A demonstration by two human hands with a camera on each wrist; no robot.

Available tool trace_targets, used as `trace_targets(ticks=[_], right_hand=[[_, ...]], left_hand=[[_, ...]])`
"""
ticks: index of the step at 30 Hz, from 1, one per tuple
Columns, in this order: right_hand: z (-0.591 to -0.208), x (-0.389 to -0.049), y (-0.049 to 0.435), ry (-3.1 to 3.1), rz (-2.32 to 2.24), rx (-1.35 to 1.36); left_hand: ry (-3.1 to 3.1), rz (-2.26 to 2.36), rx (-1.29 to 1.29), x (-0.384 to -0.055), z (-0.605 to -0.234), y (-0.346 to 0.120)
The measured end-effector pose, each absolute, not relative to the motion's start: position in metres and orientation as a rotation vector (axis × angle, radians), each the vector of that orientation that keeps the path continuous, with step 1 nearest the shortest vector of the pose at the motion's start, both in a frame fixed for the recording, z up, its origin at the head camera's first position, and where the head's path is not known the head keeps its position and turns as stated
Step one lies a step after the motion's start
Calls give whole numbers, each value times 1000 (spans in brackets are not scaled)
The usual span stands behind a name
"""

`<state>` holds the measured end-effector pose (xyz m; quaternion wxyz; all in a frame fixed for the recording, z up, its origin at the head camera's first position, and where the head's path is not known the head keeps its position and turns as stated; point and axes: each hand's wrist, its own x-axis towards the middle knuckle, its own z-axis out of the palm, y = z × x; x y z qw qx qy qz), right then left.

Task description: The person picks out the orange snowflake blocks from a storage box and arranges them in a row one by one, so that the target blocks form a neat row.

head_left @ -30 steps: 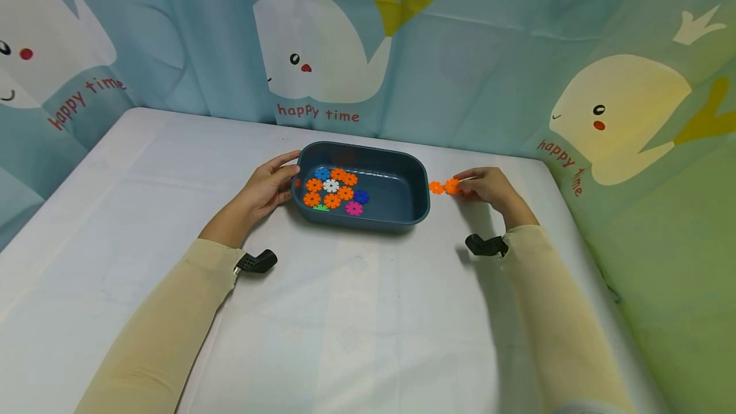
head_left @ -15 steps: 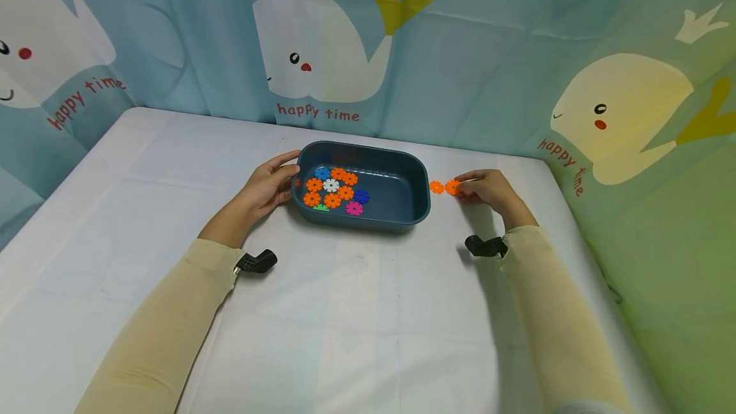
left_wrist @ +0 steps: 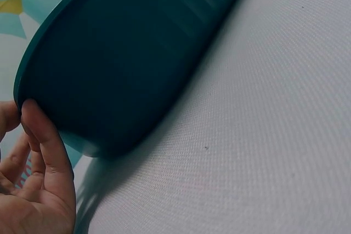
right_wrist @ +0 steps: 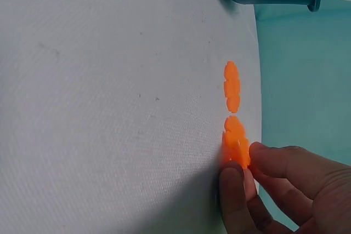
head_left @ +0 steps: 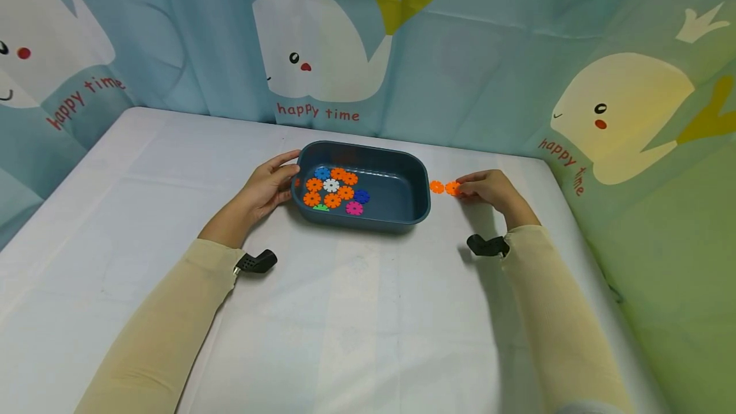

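My left hand (head_left: 264, 185) grips the left end of a dark blue-green plastic basin (head_left: 391, 225), thumb at the rim; the left wrist view shows its fingers (left_wrist: 46, 141) against the end wall. Right of the basin, my right hand (head_left: 489, 190) pinches an orange notched snowflake disc (head_left: 452, 188) between thumb and fingers, which partly cover it. In the right wrist view that disc (right_wrist: 235, 135) is slightly tilted, close over the white cloth. A second orange snowflake disc (head_left: 437, 187) lies flat on the cloth between the held one and the basin.
Inside the basin's left half are several snowflake discs: orange ones (head_left: 332, 200), a white one (head_left: 330, 186), blue ones (head_left: 361, 197), a pink one (head_left: 354, 208) and a green one (head_left: 321, 207). A whale-printed curtain (head_left: 489, 82) hangs behind the white-covered table (head_left: 356, 324).
My right hand has shifted very slightly to the right with its orange snowflake disc. The left hand and the basin have stayed in place.
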<state>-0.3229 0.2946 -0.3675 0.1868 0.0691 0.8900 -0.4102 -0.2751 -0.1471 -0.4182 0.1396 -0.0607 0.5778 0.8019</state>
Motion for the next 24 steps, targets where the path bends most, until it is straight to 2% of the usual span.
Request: trace_targets(ticks=[8, 15, 24], right_hand=[[-366, -322, 294, 2536, -1104, 180], [-351, -321, 288, 2537, -1142, 102], [-326, -317, 258, 2478, -1270, -37]], left_hand=[[1670, 2337, -108, -270, -416, -147], [1685, 2315, -171, -275, -419, -147], [1681, 2311, -194, -276, -417, -147]])
